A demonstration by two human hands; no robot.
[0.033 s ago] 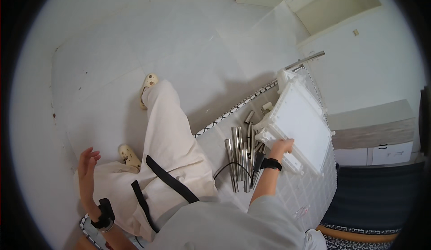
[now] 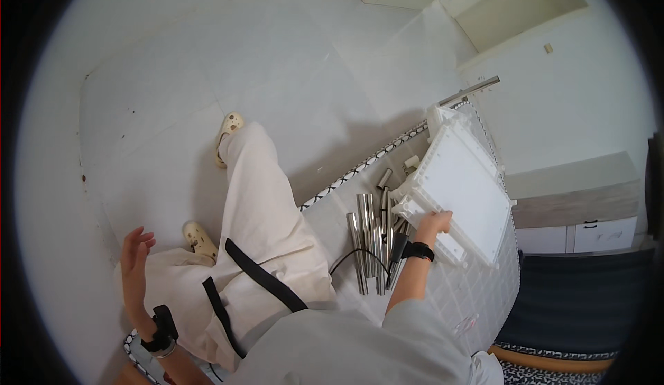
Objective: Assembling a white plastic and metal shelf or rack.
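My right hand (image 2: 434,224) is closed on the near edge of a white plastic panel (image 2: 472,181), the upper one in a small stack of flat white panels with raised rims and corner fittings. Its fingertips are partly hidden by the hand itself. Just left of that wrist, several shiny metal tubes (image 2: 366,240) lie loosely side by side on the covered surface. My left hand (image 2: 135,252) is raised at the far left, away from everything, its fingers loosely bent and apart with nothing in them.
The tubes and panels rest on a pale quilted mat (image 2: 443,302) with a black-and-white trimmed edge. A single metal tube (image 2: 477,89) sticks out past the far end. A dark cushioned seat (image 2: 584,302) and a low white cabinet (image 2: 602,236) stand at the right.
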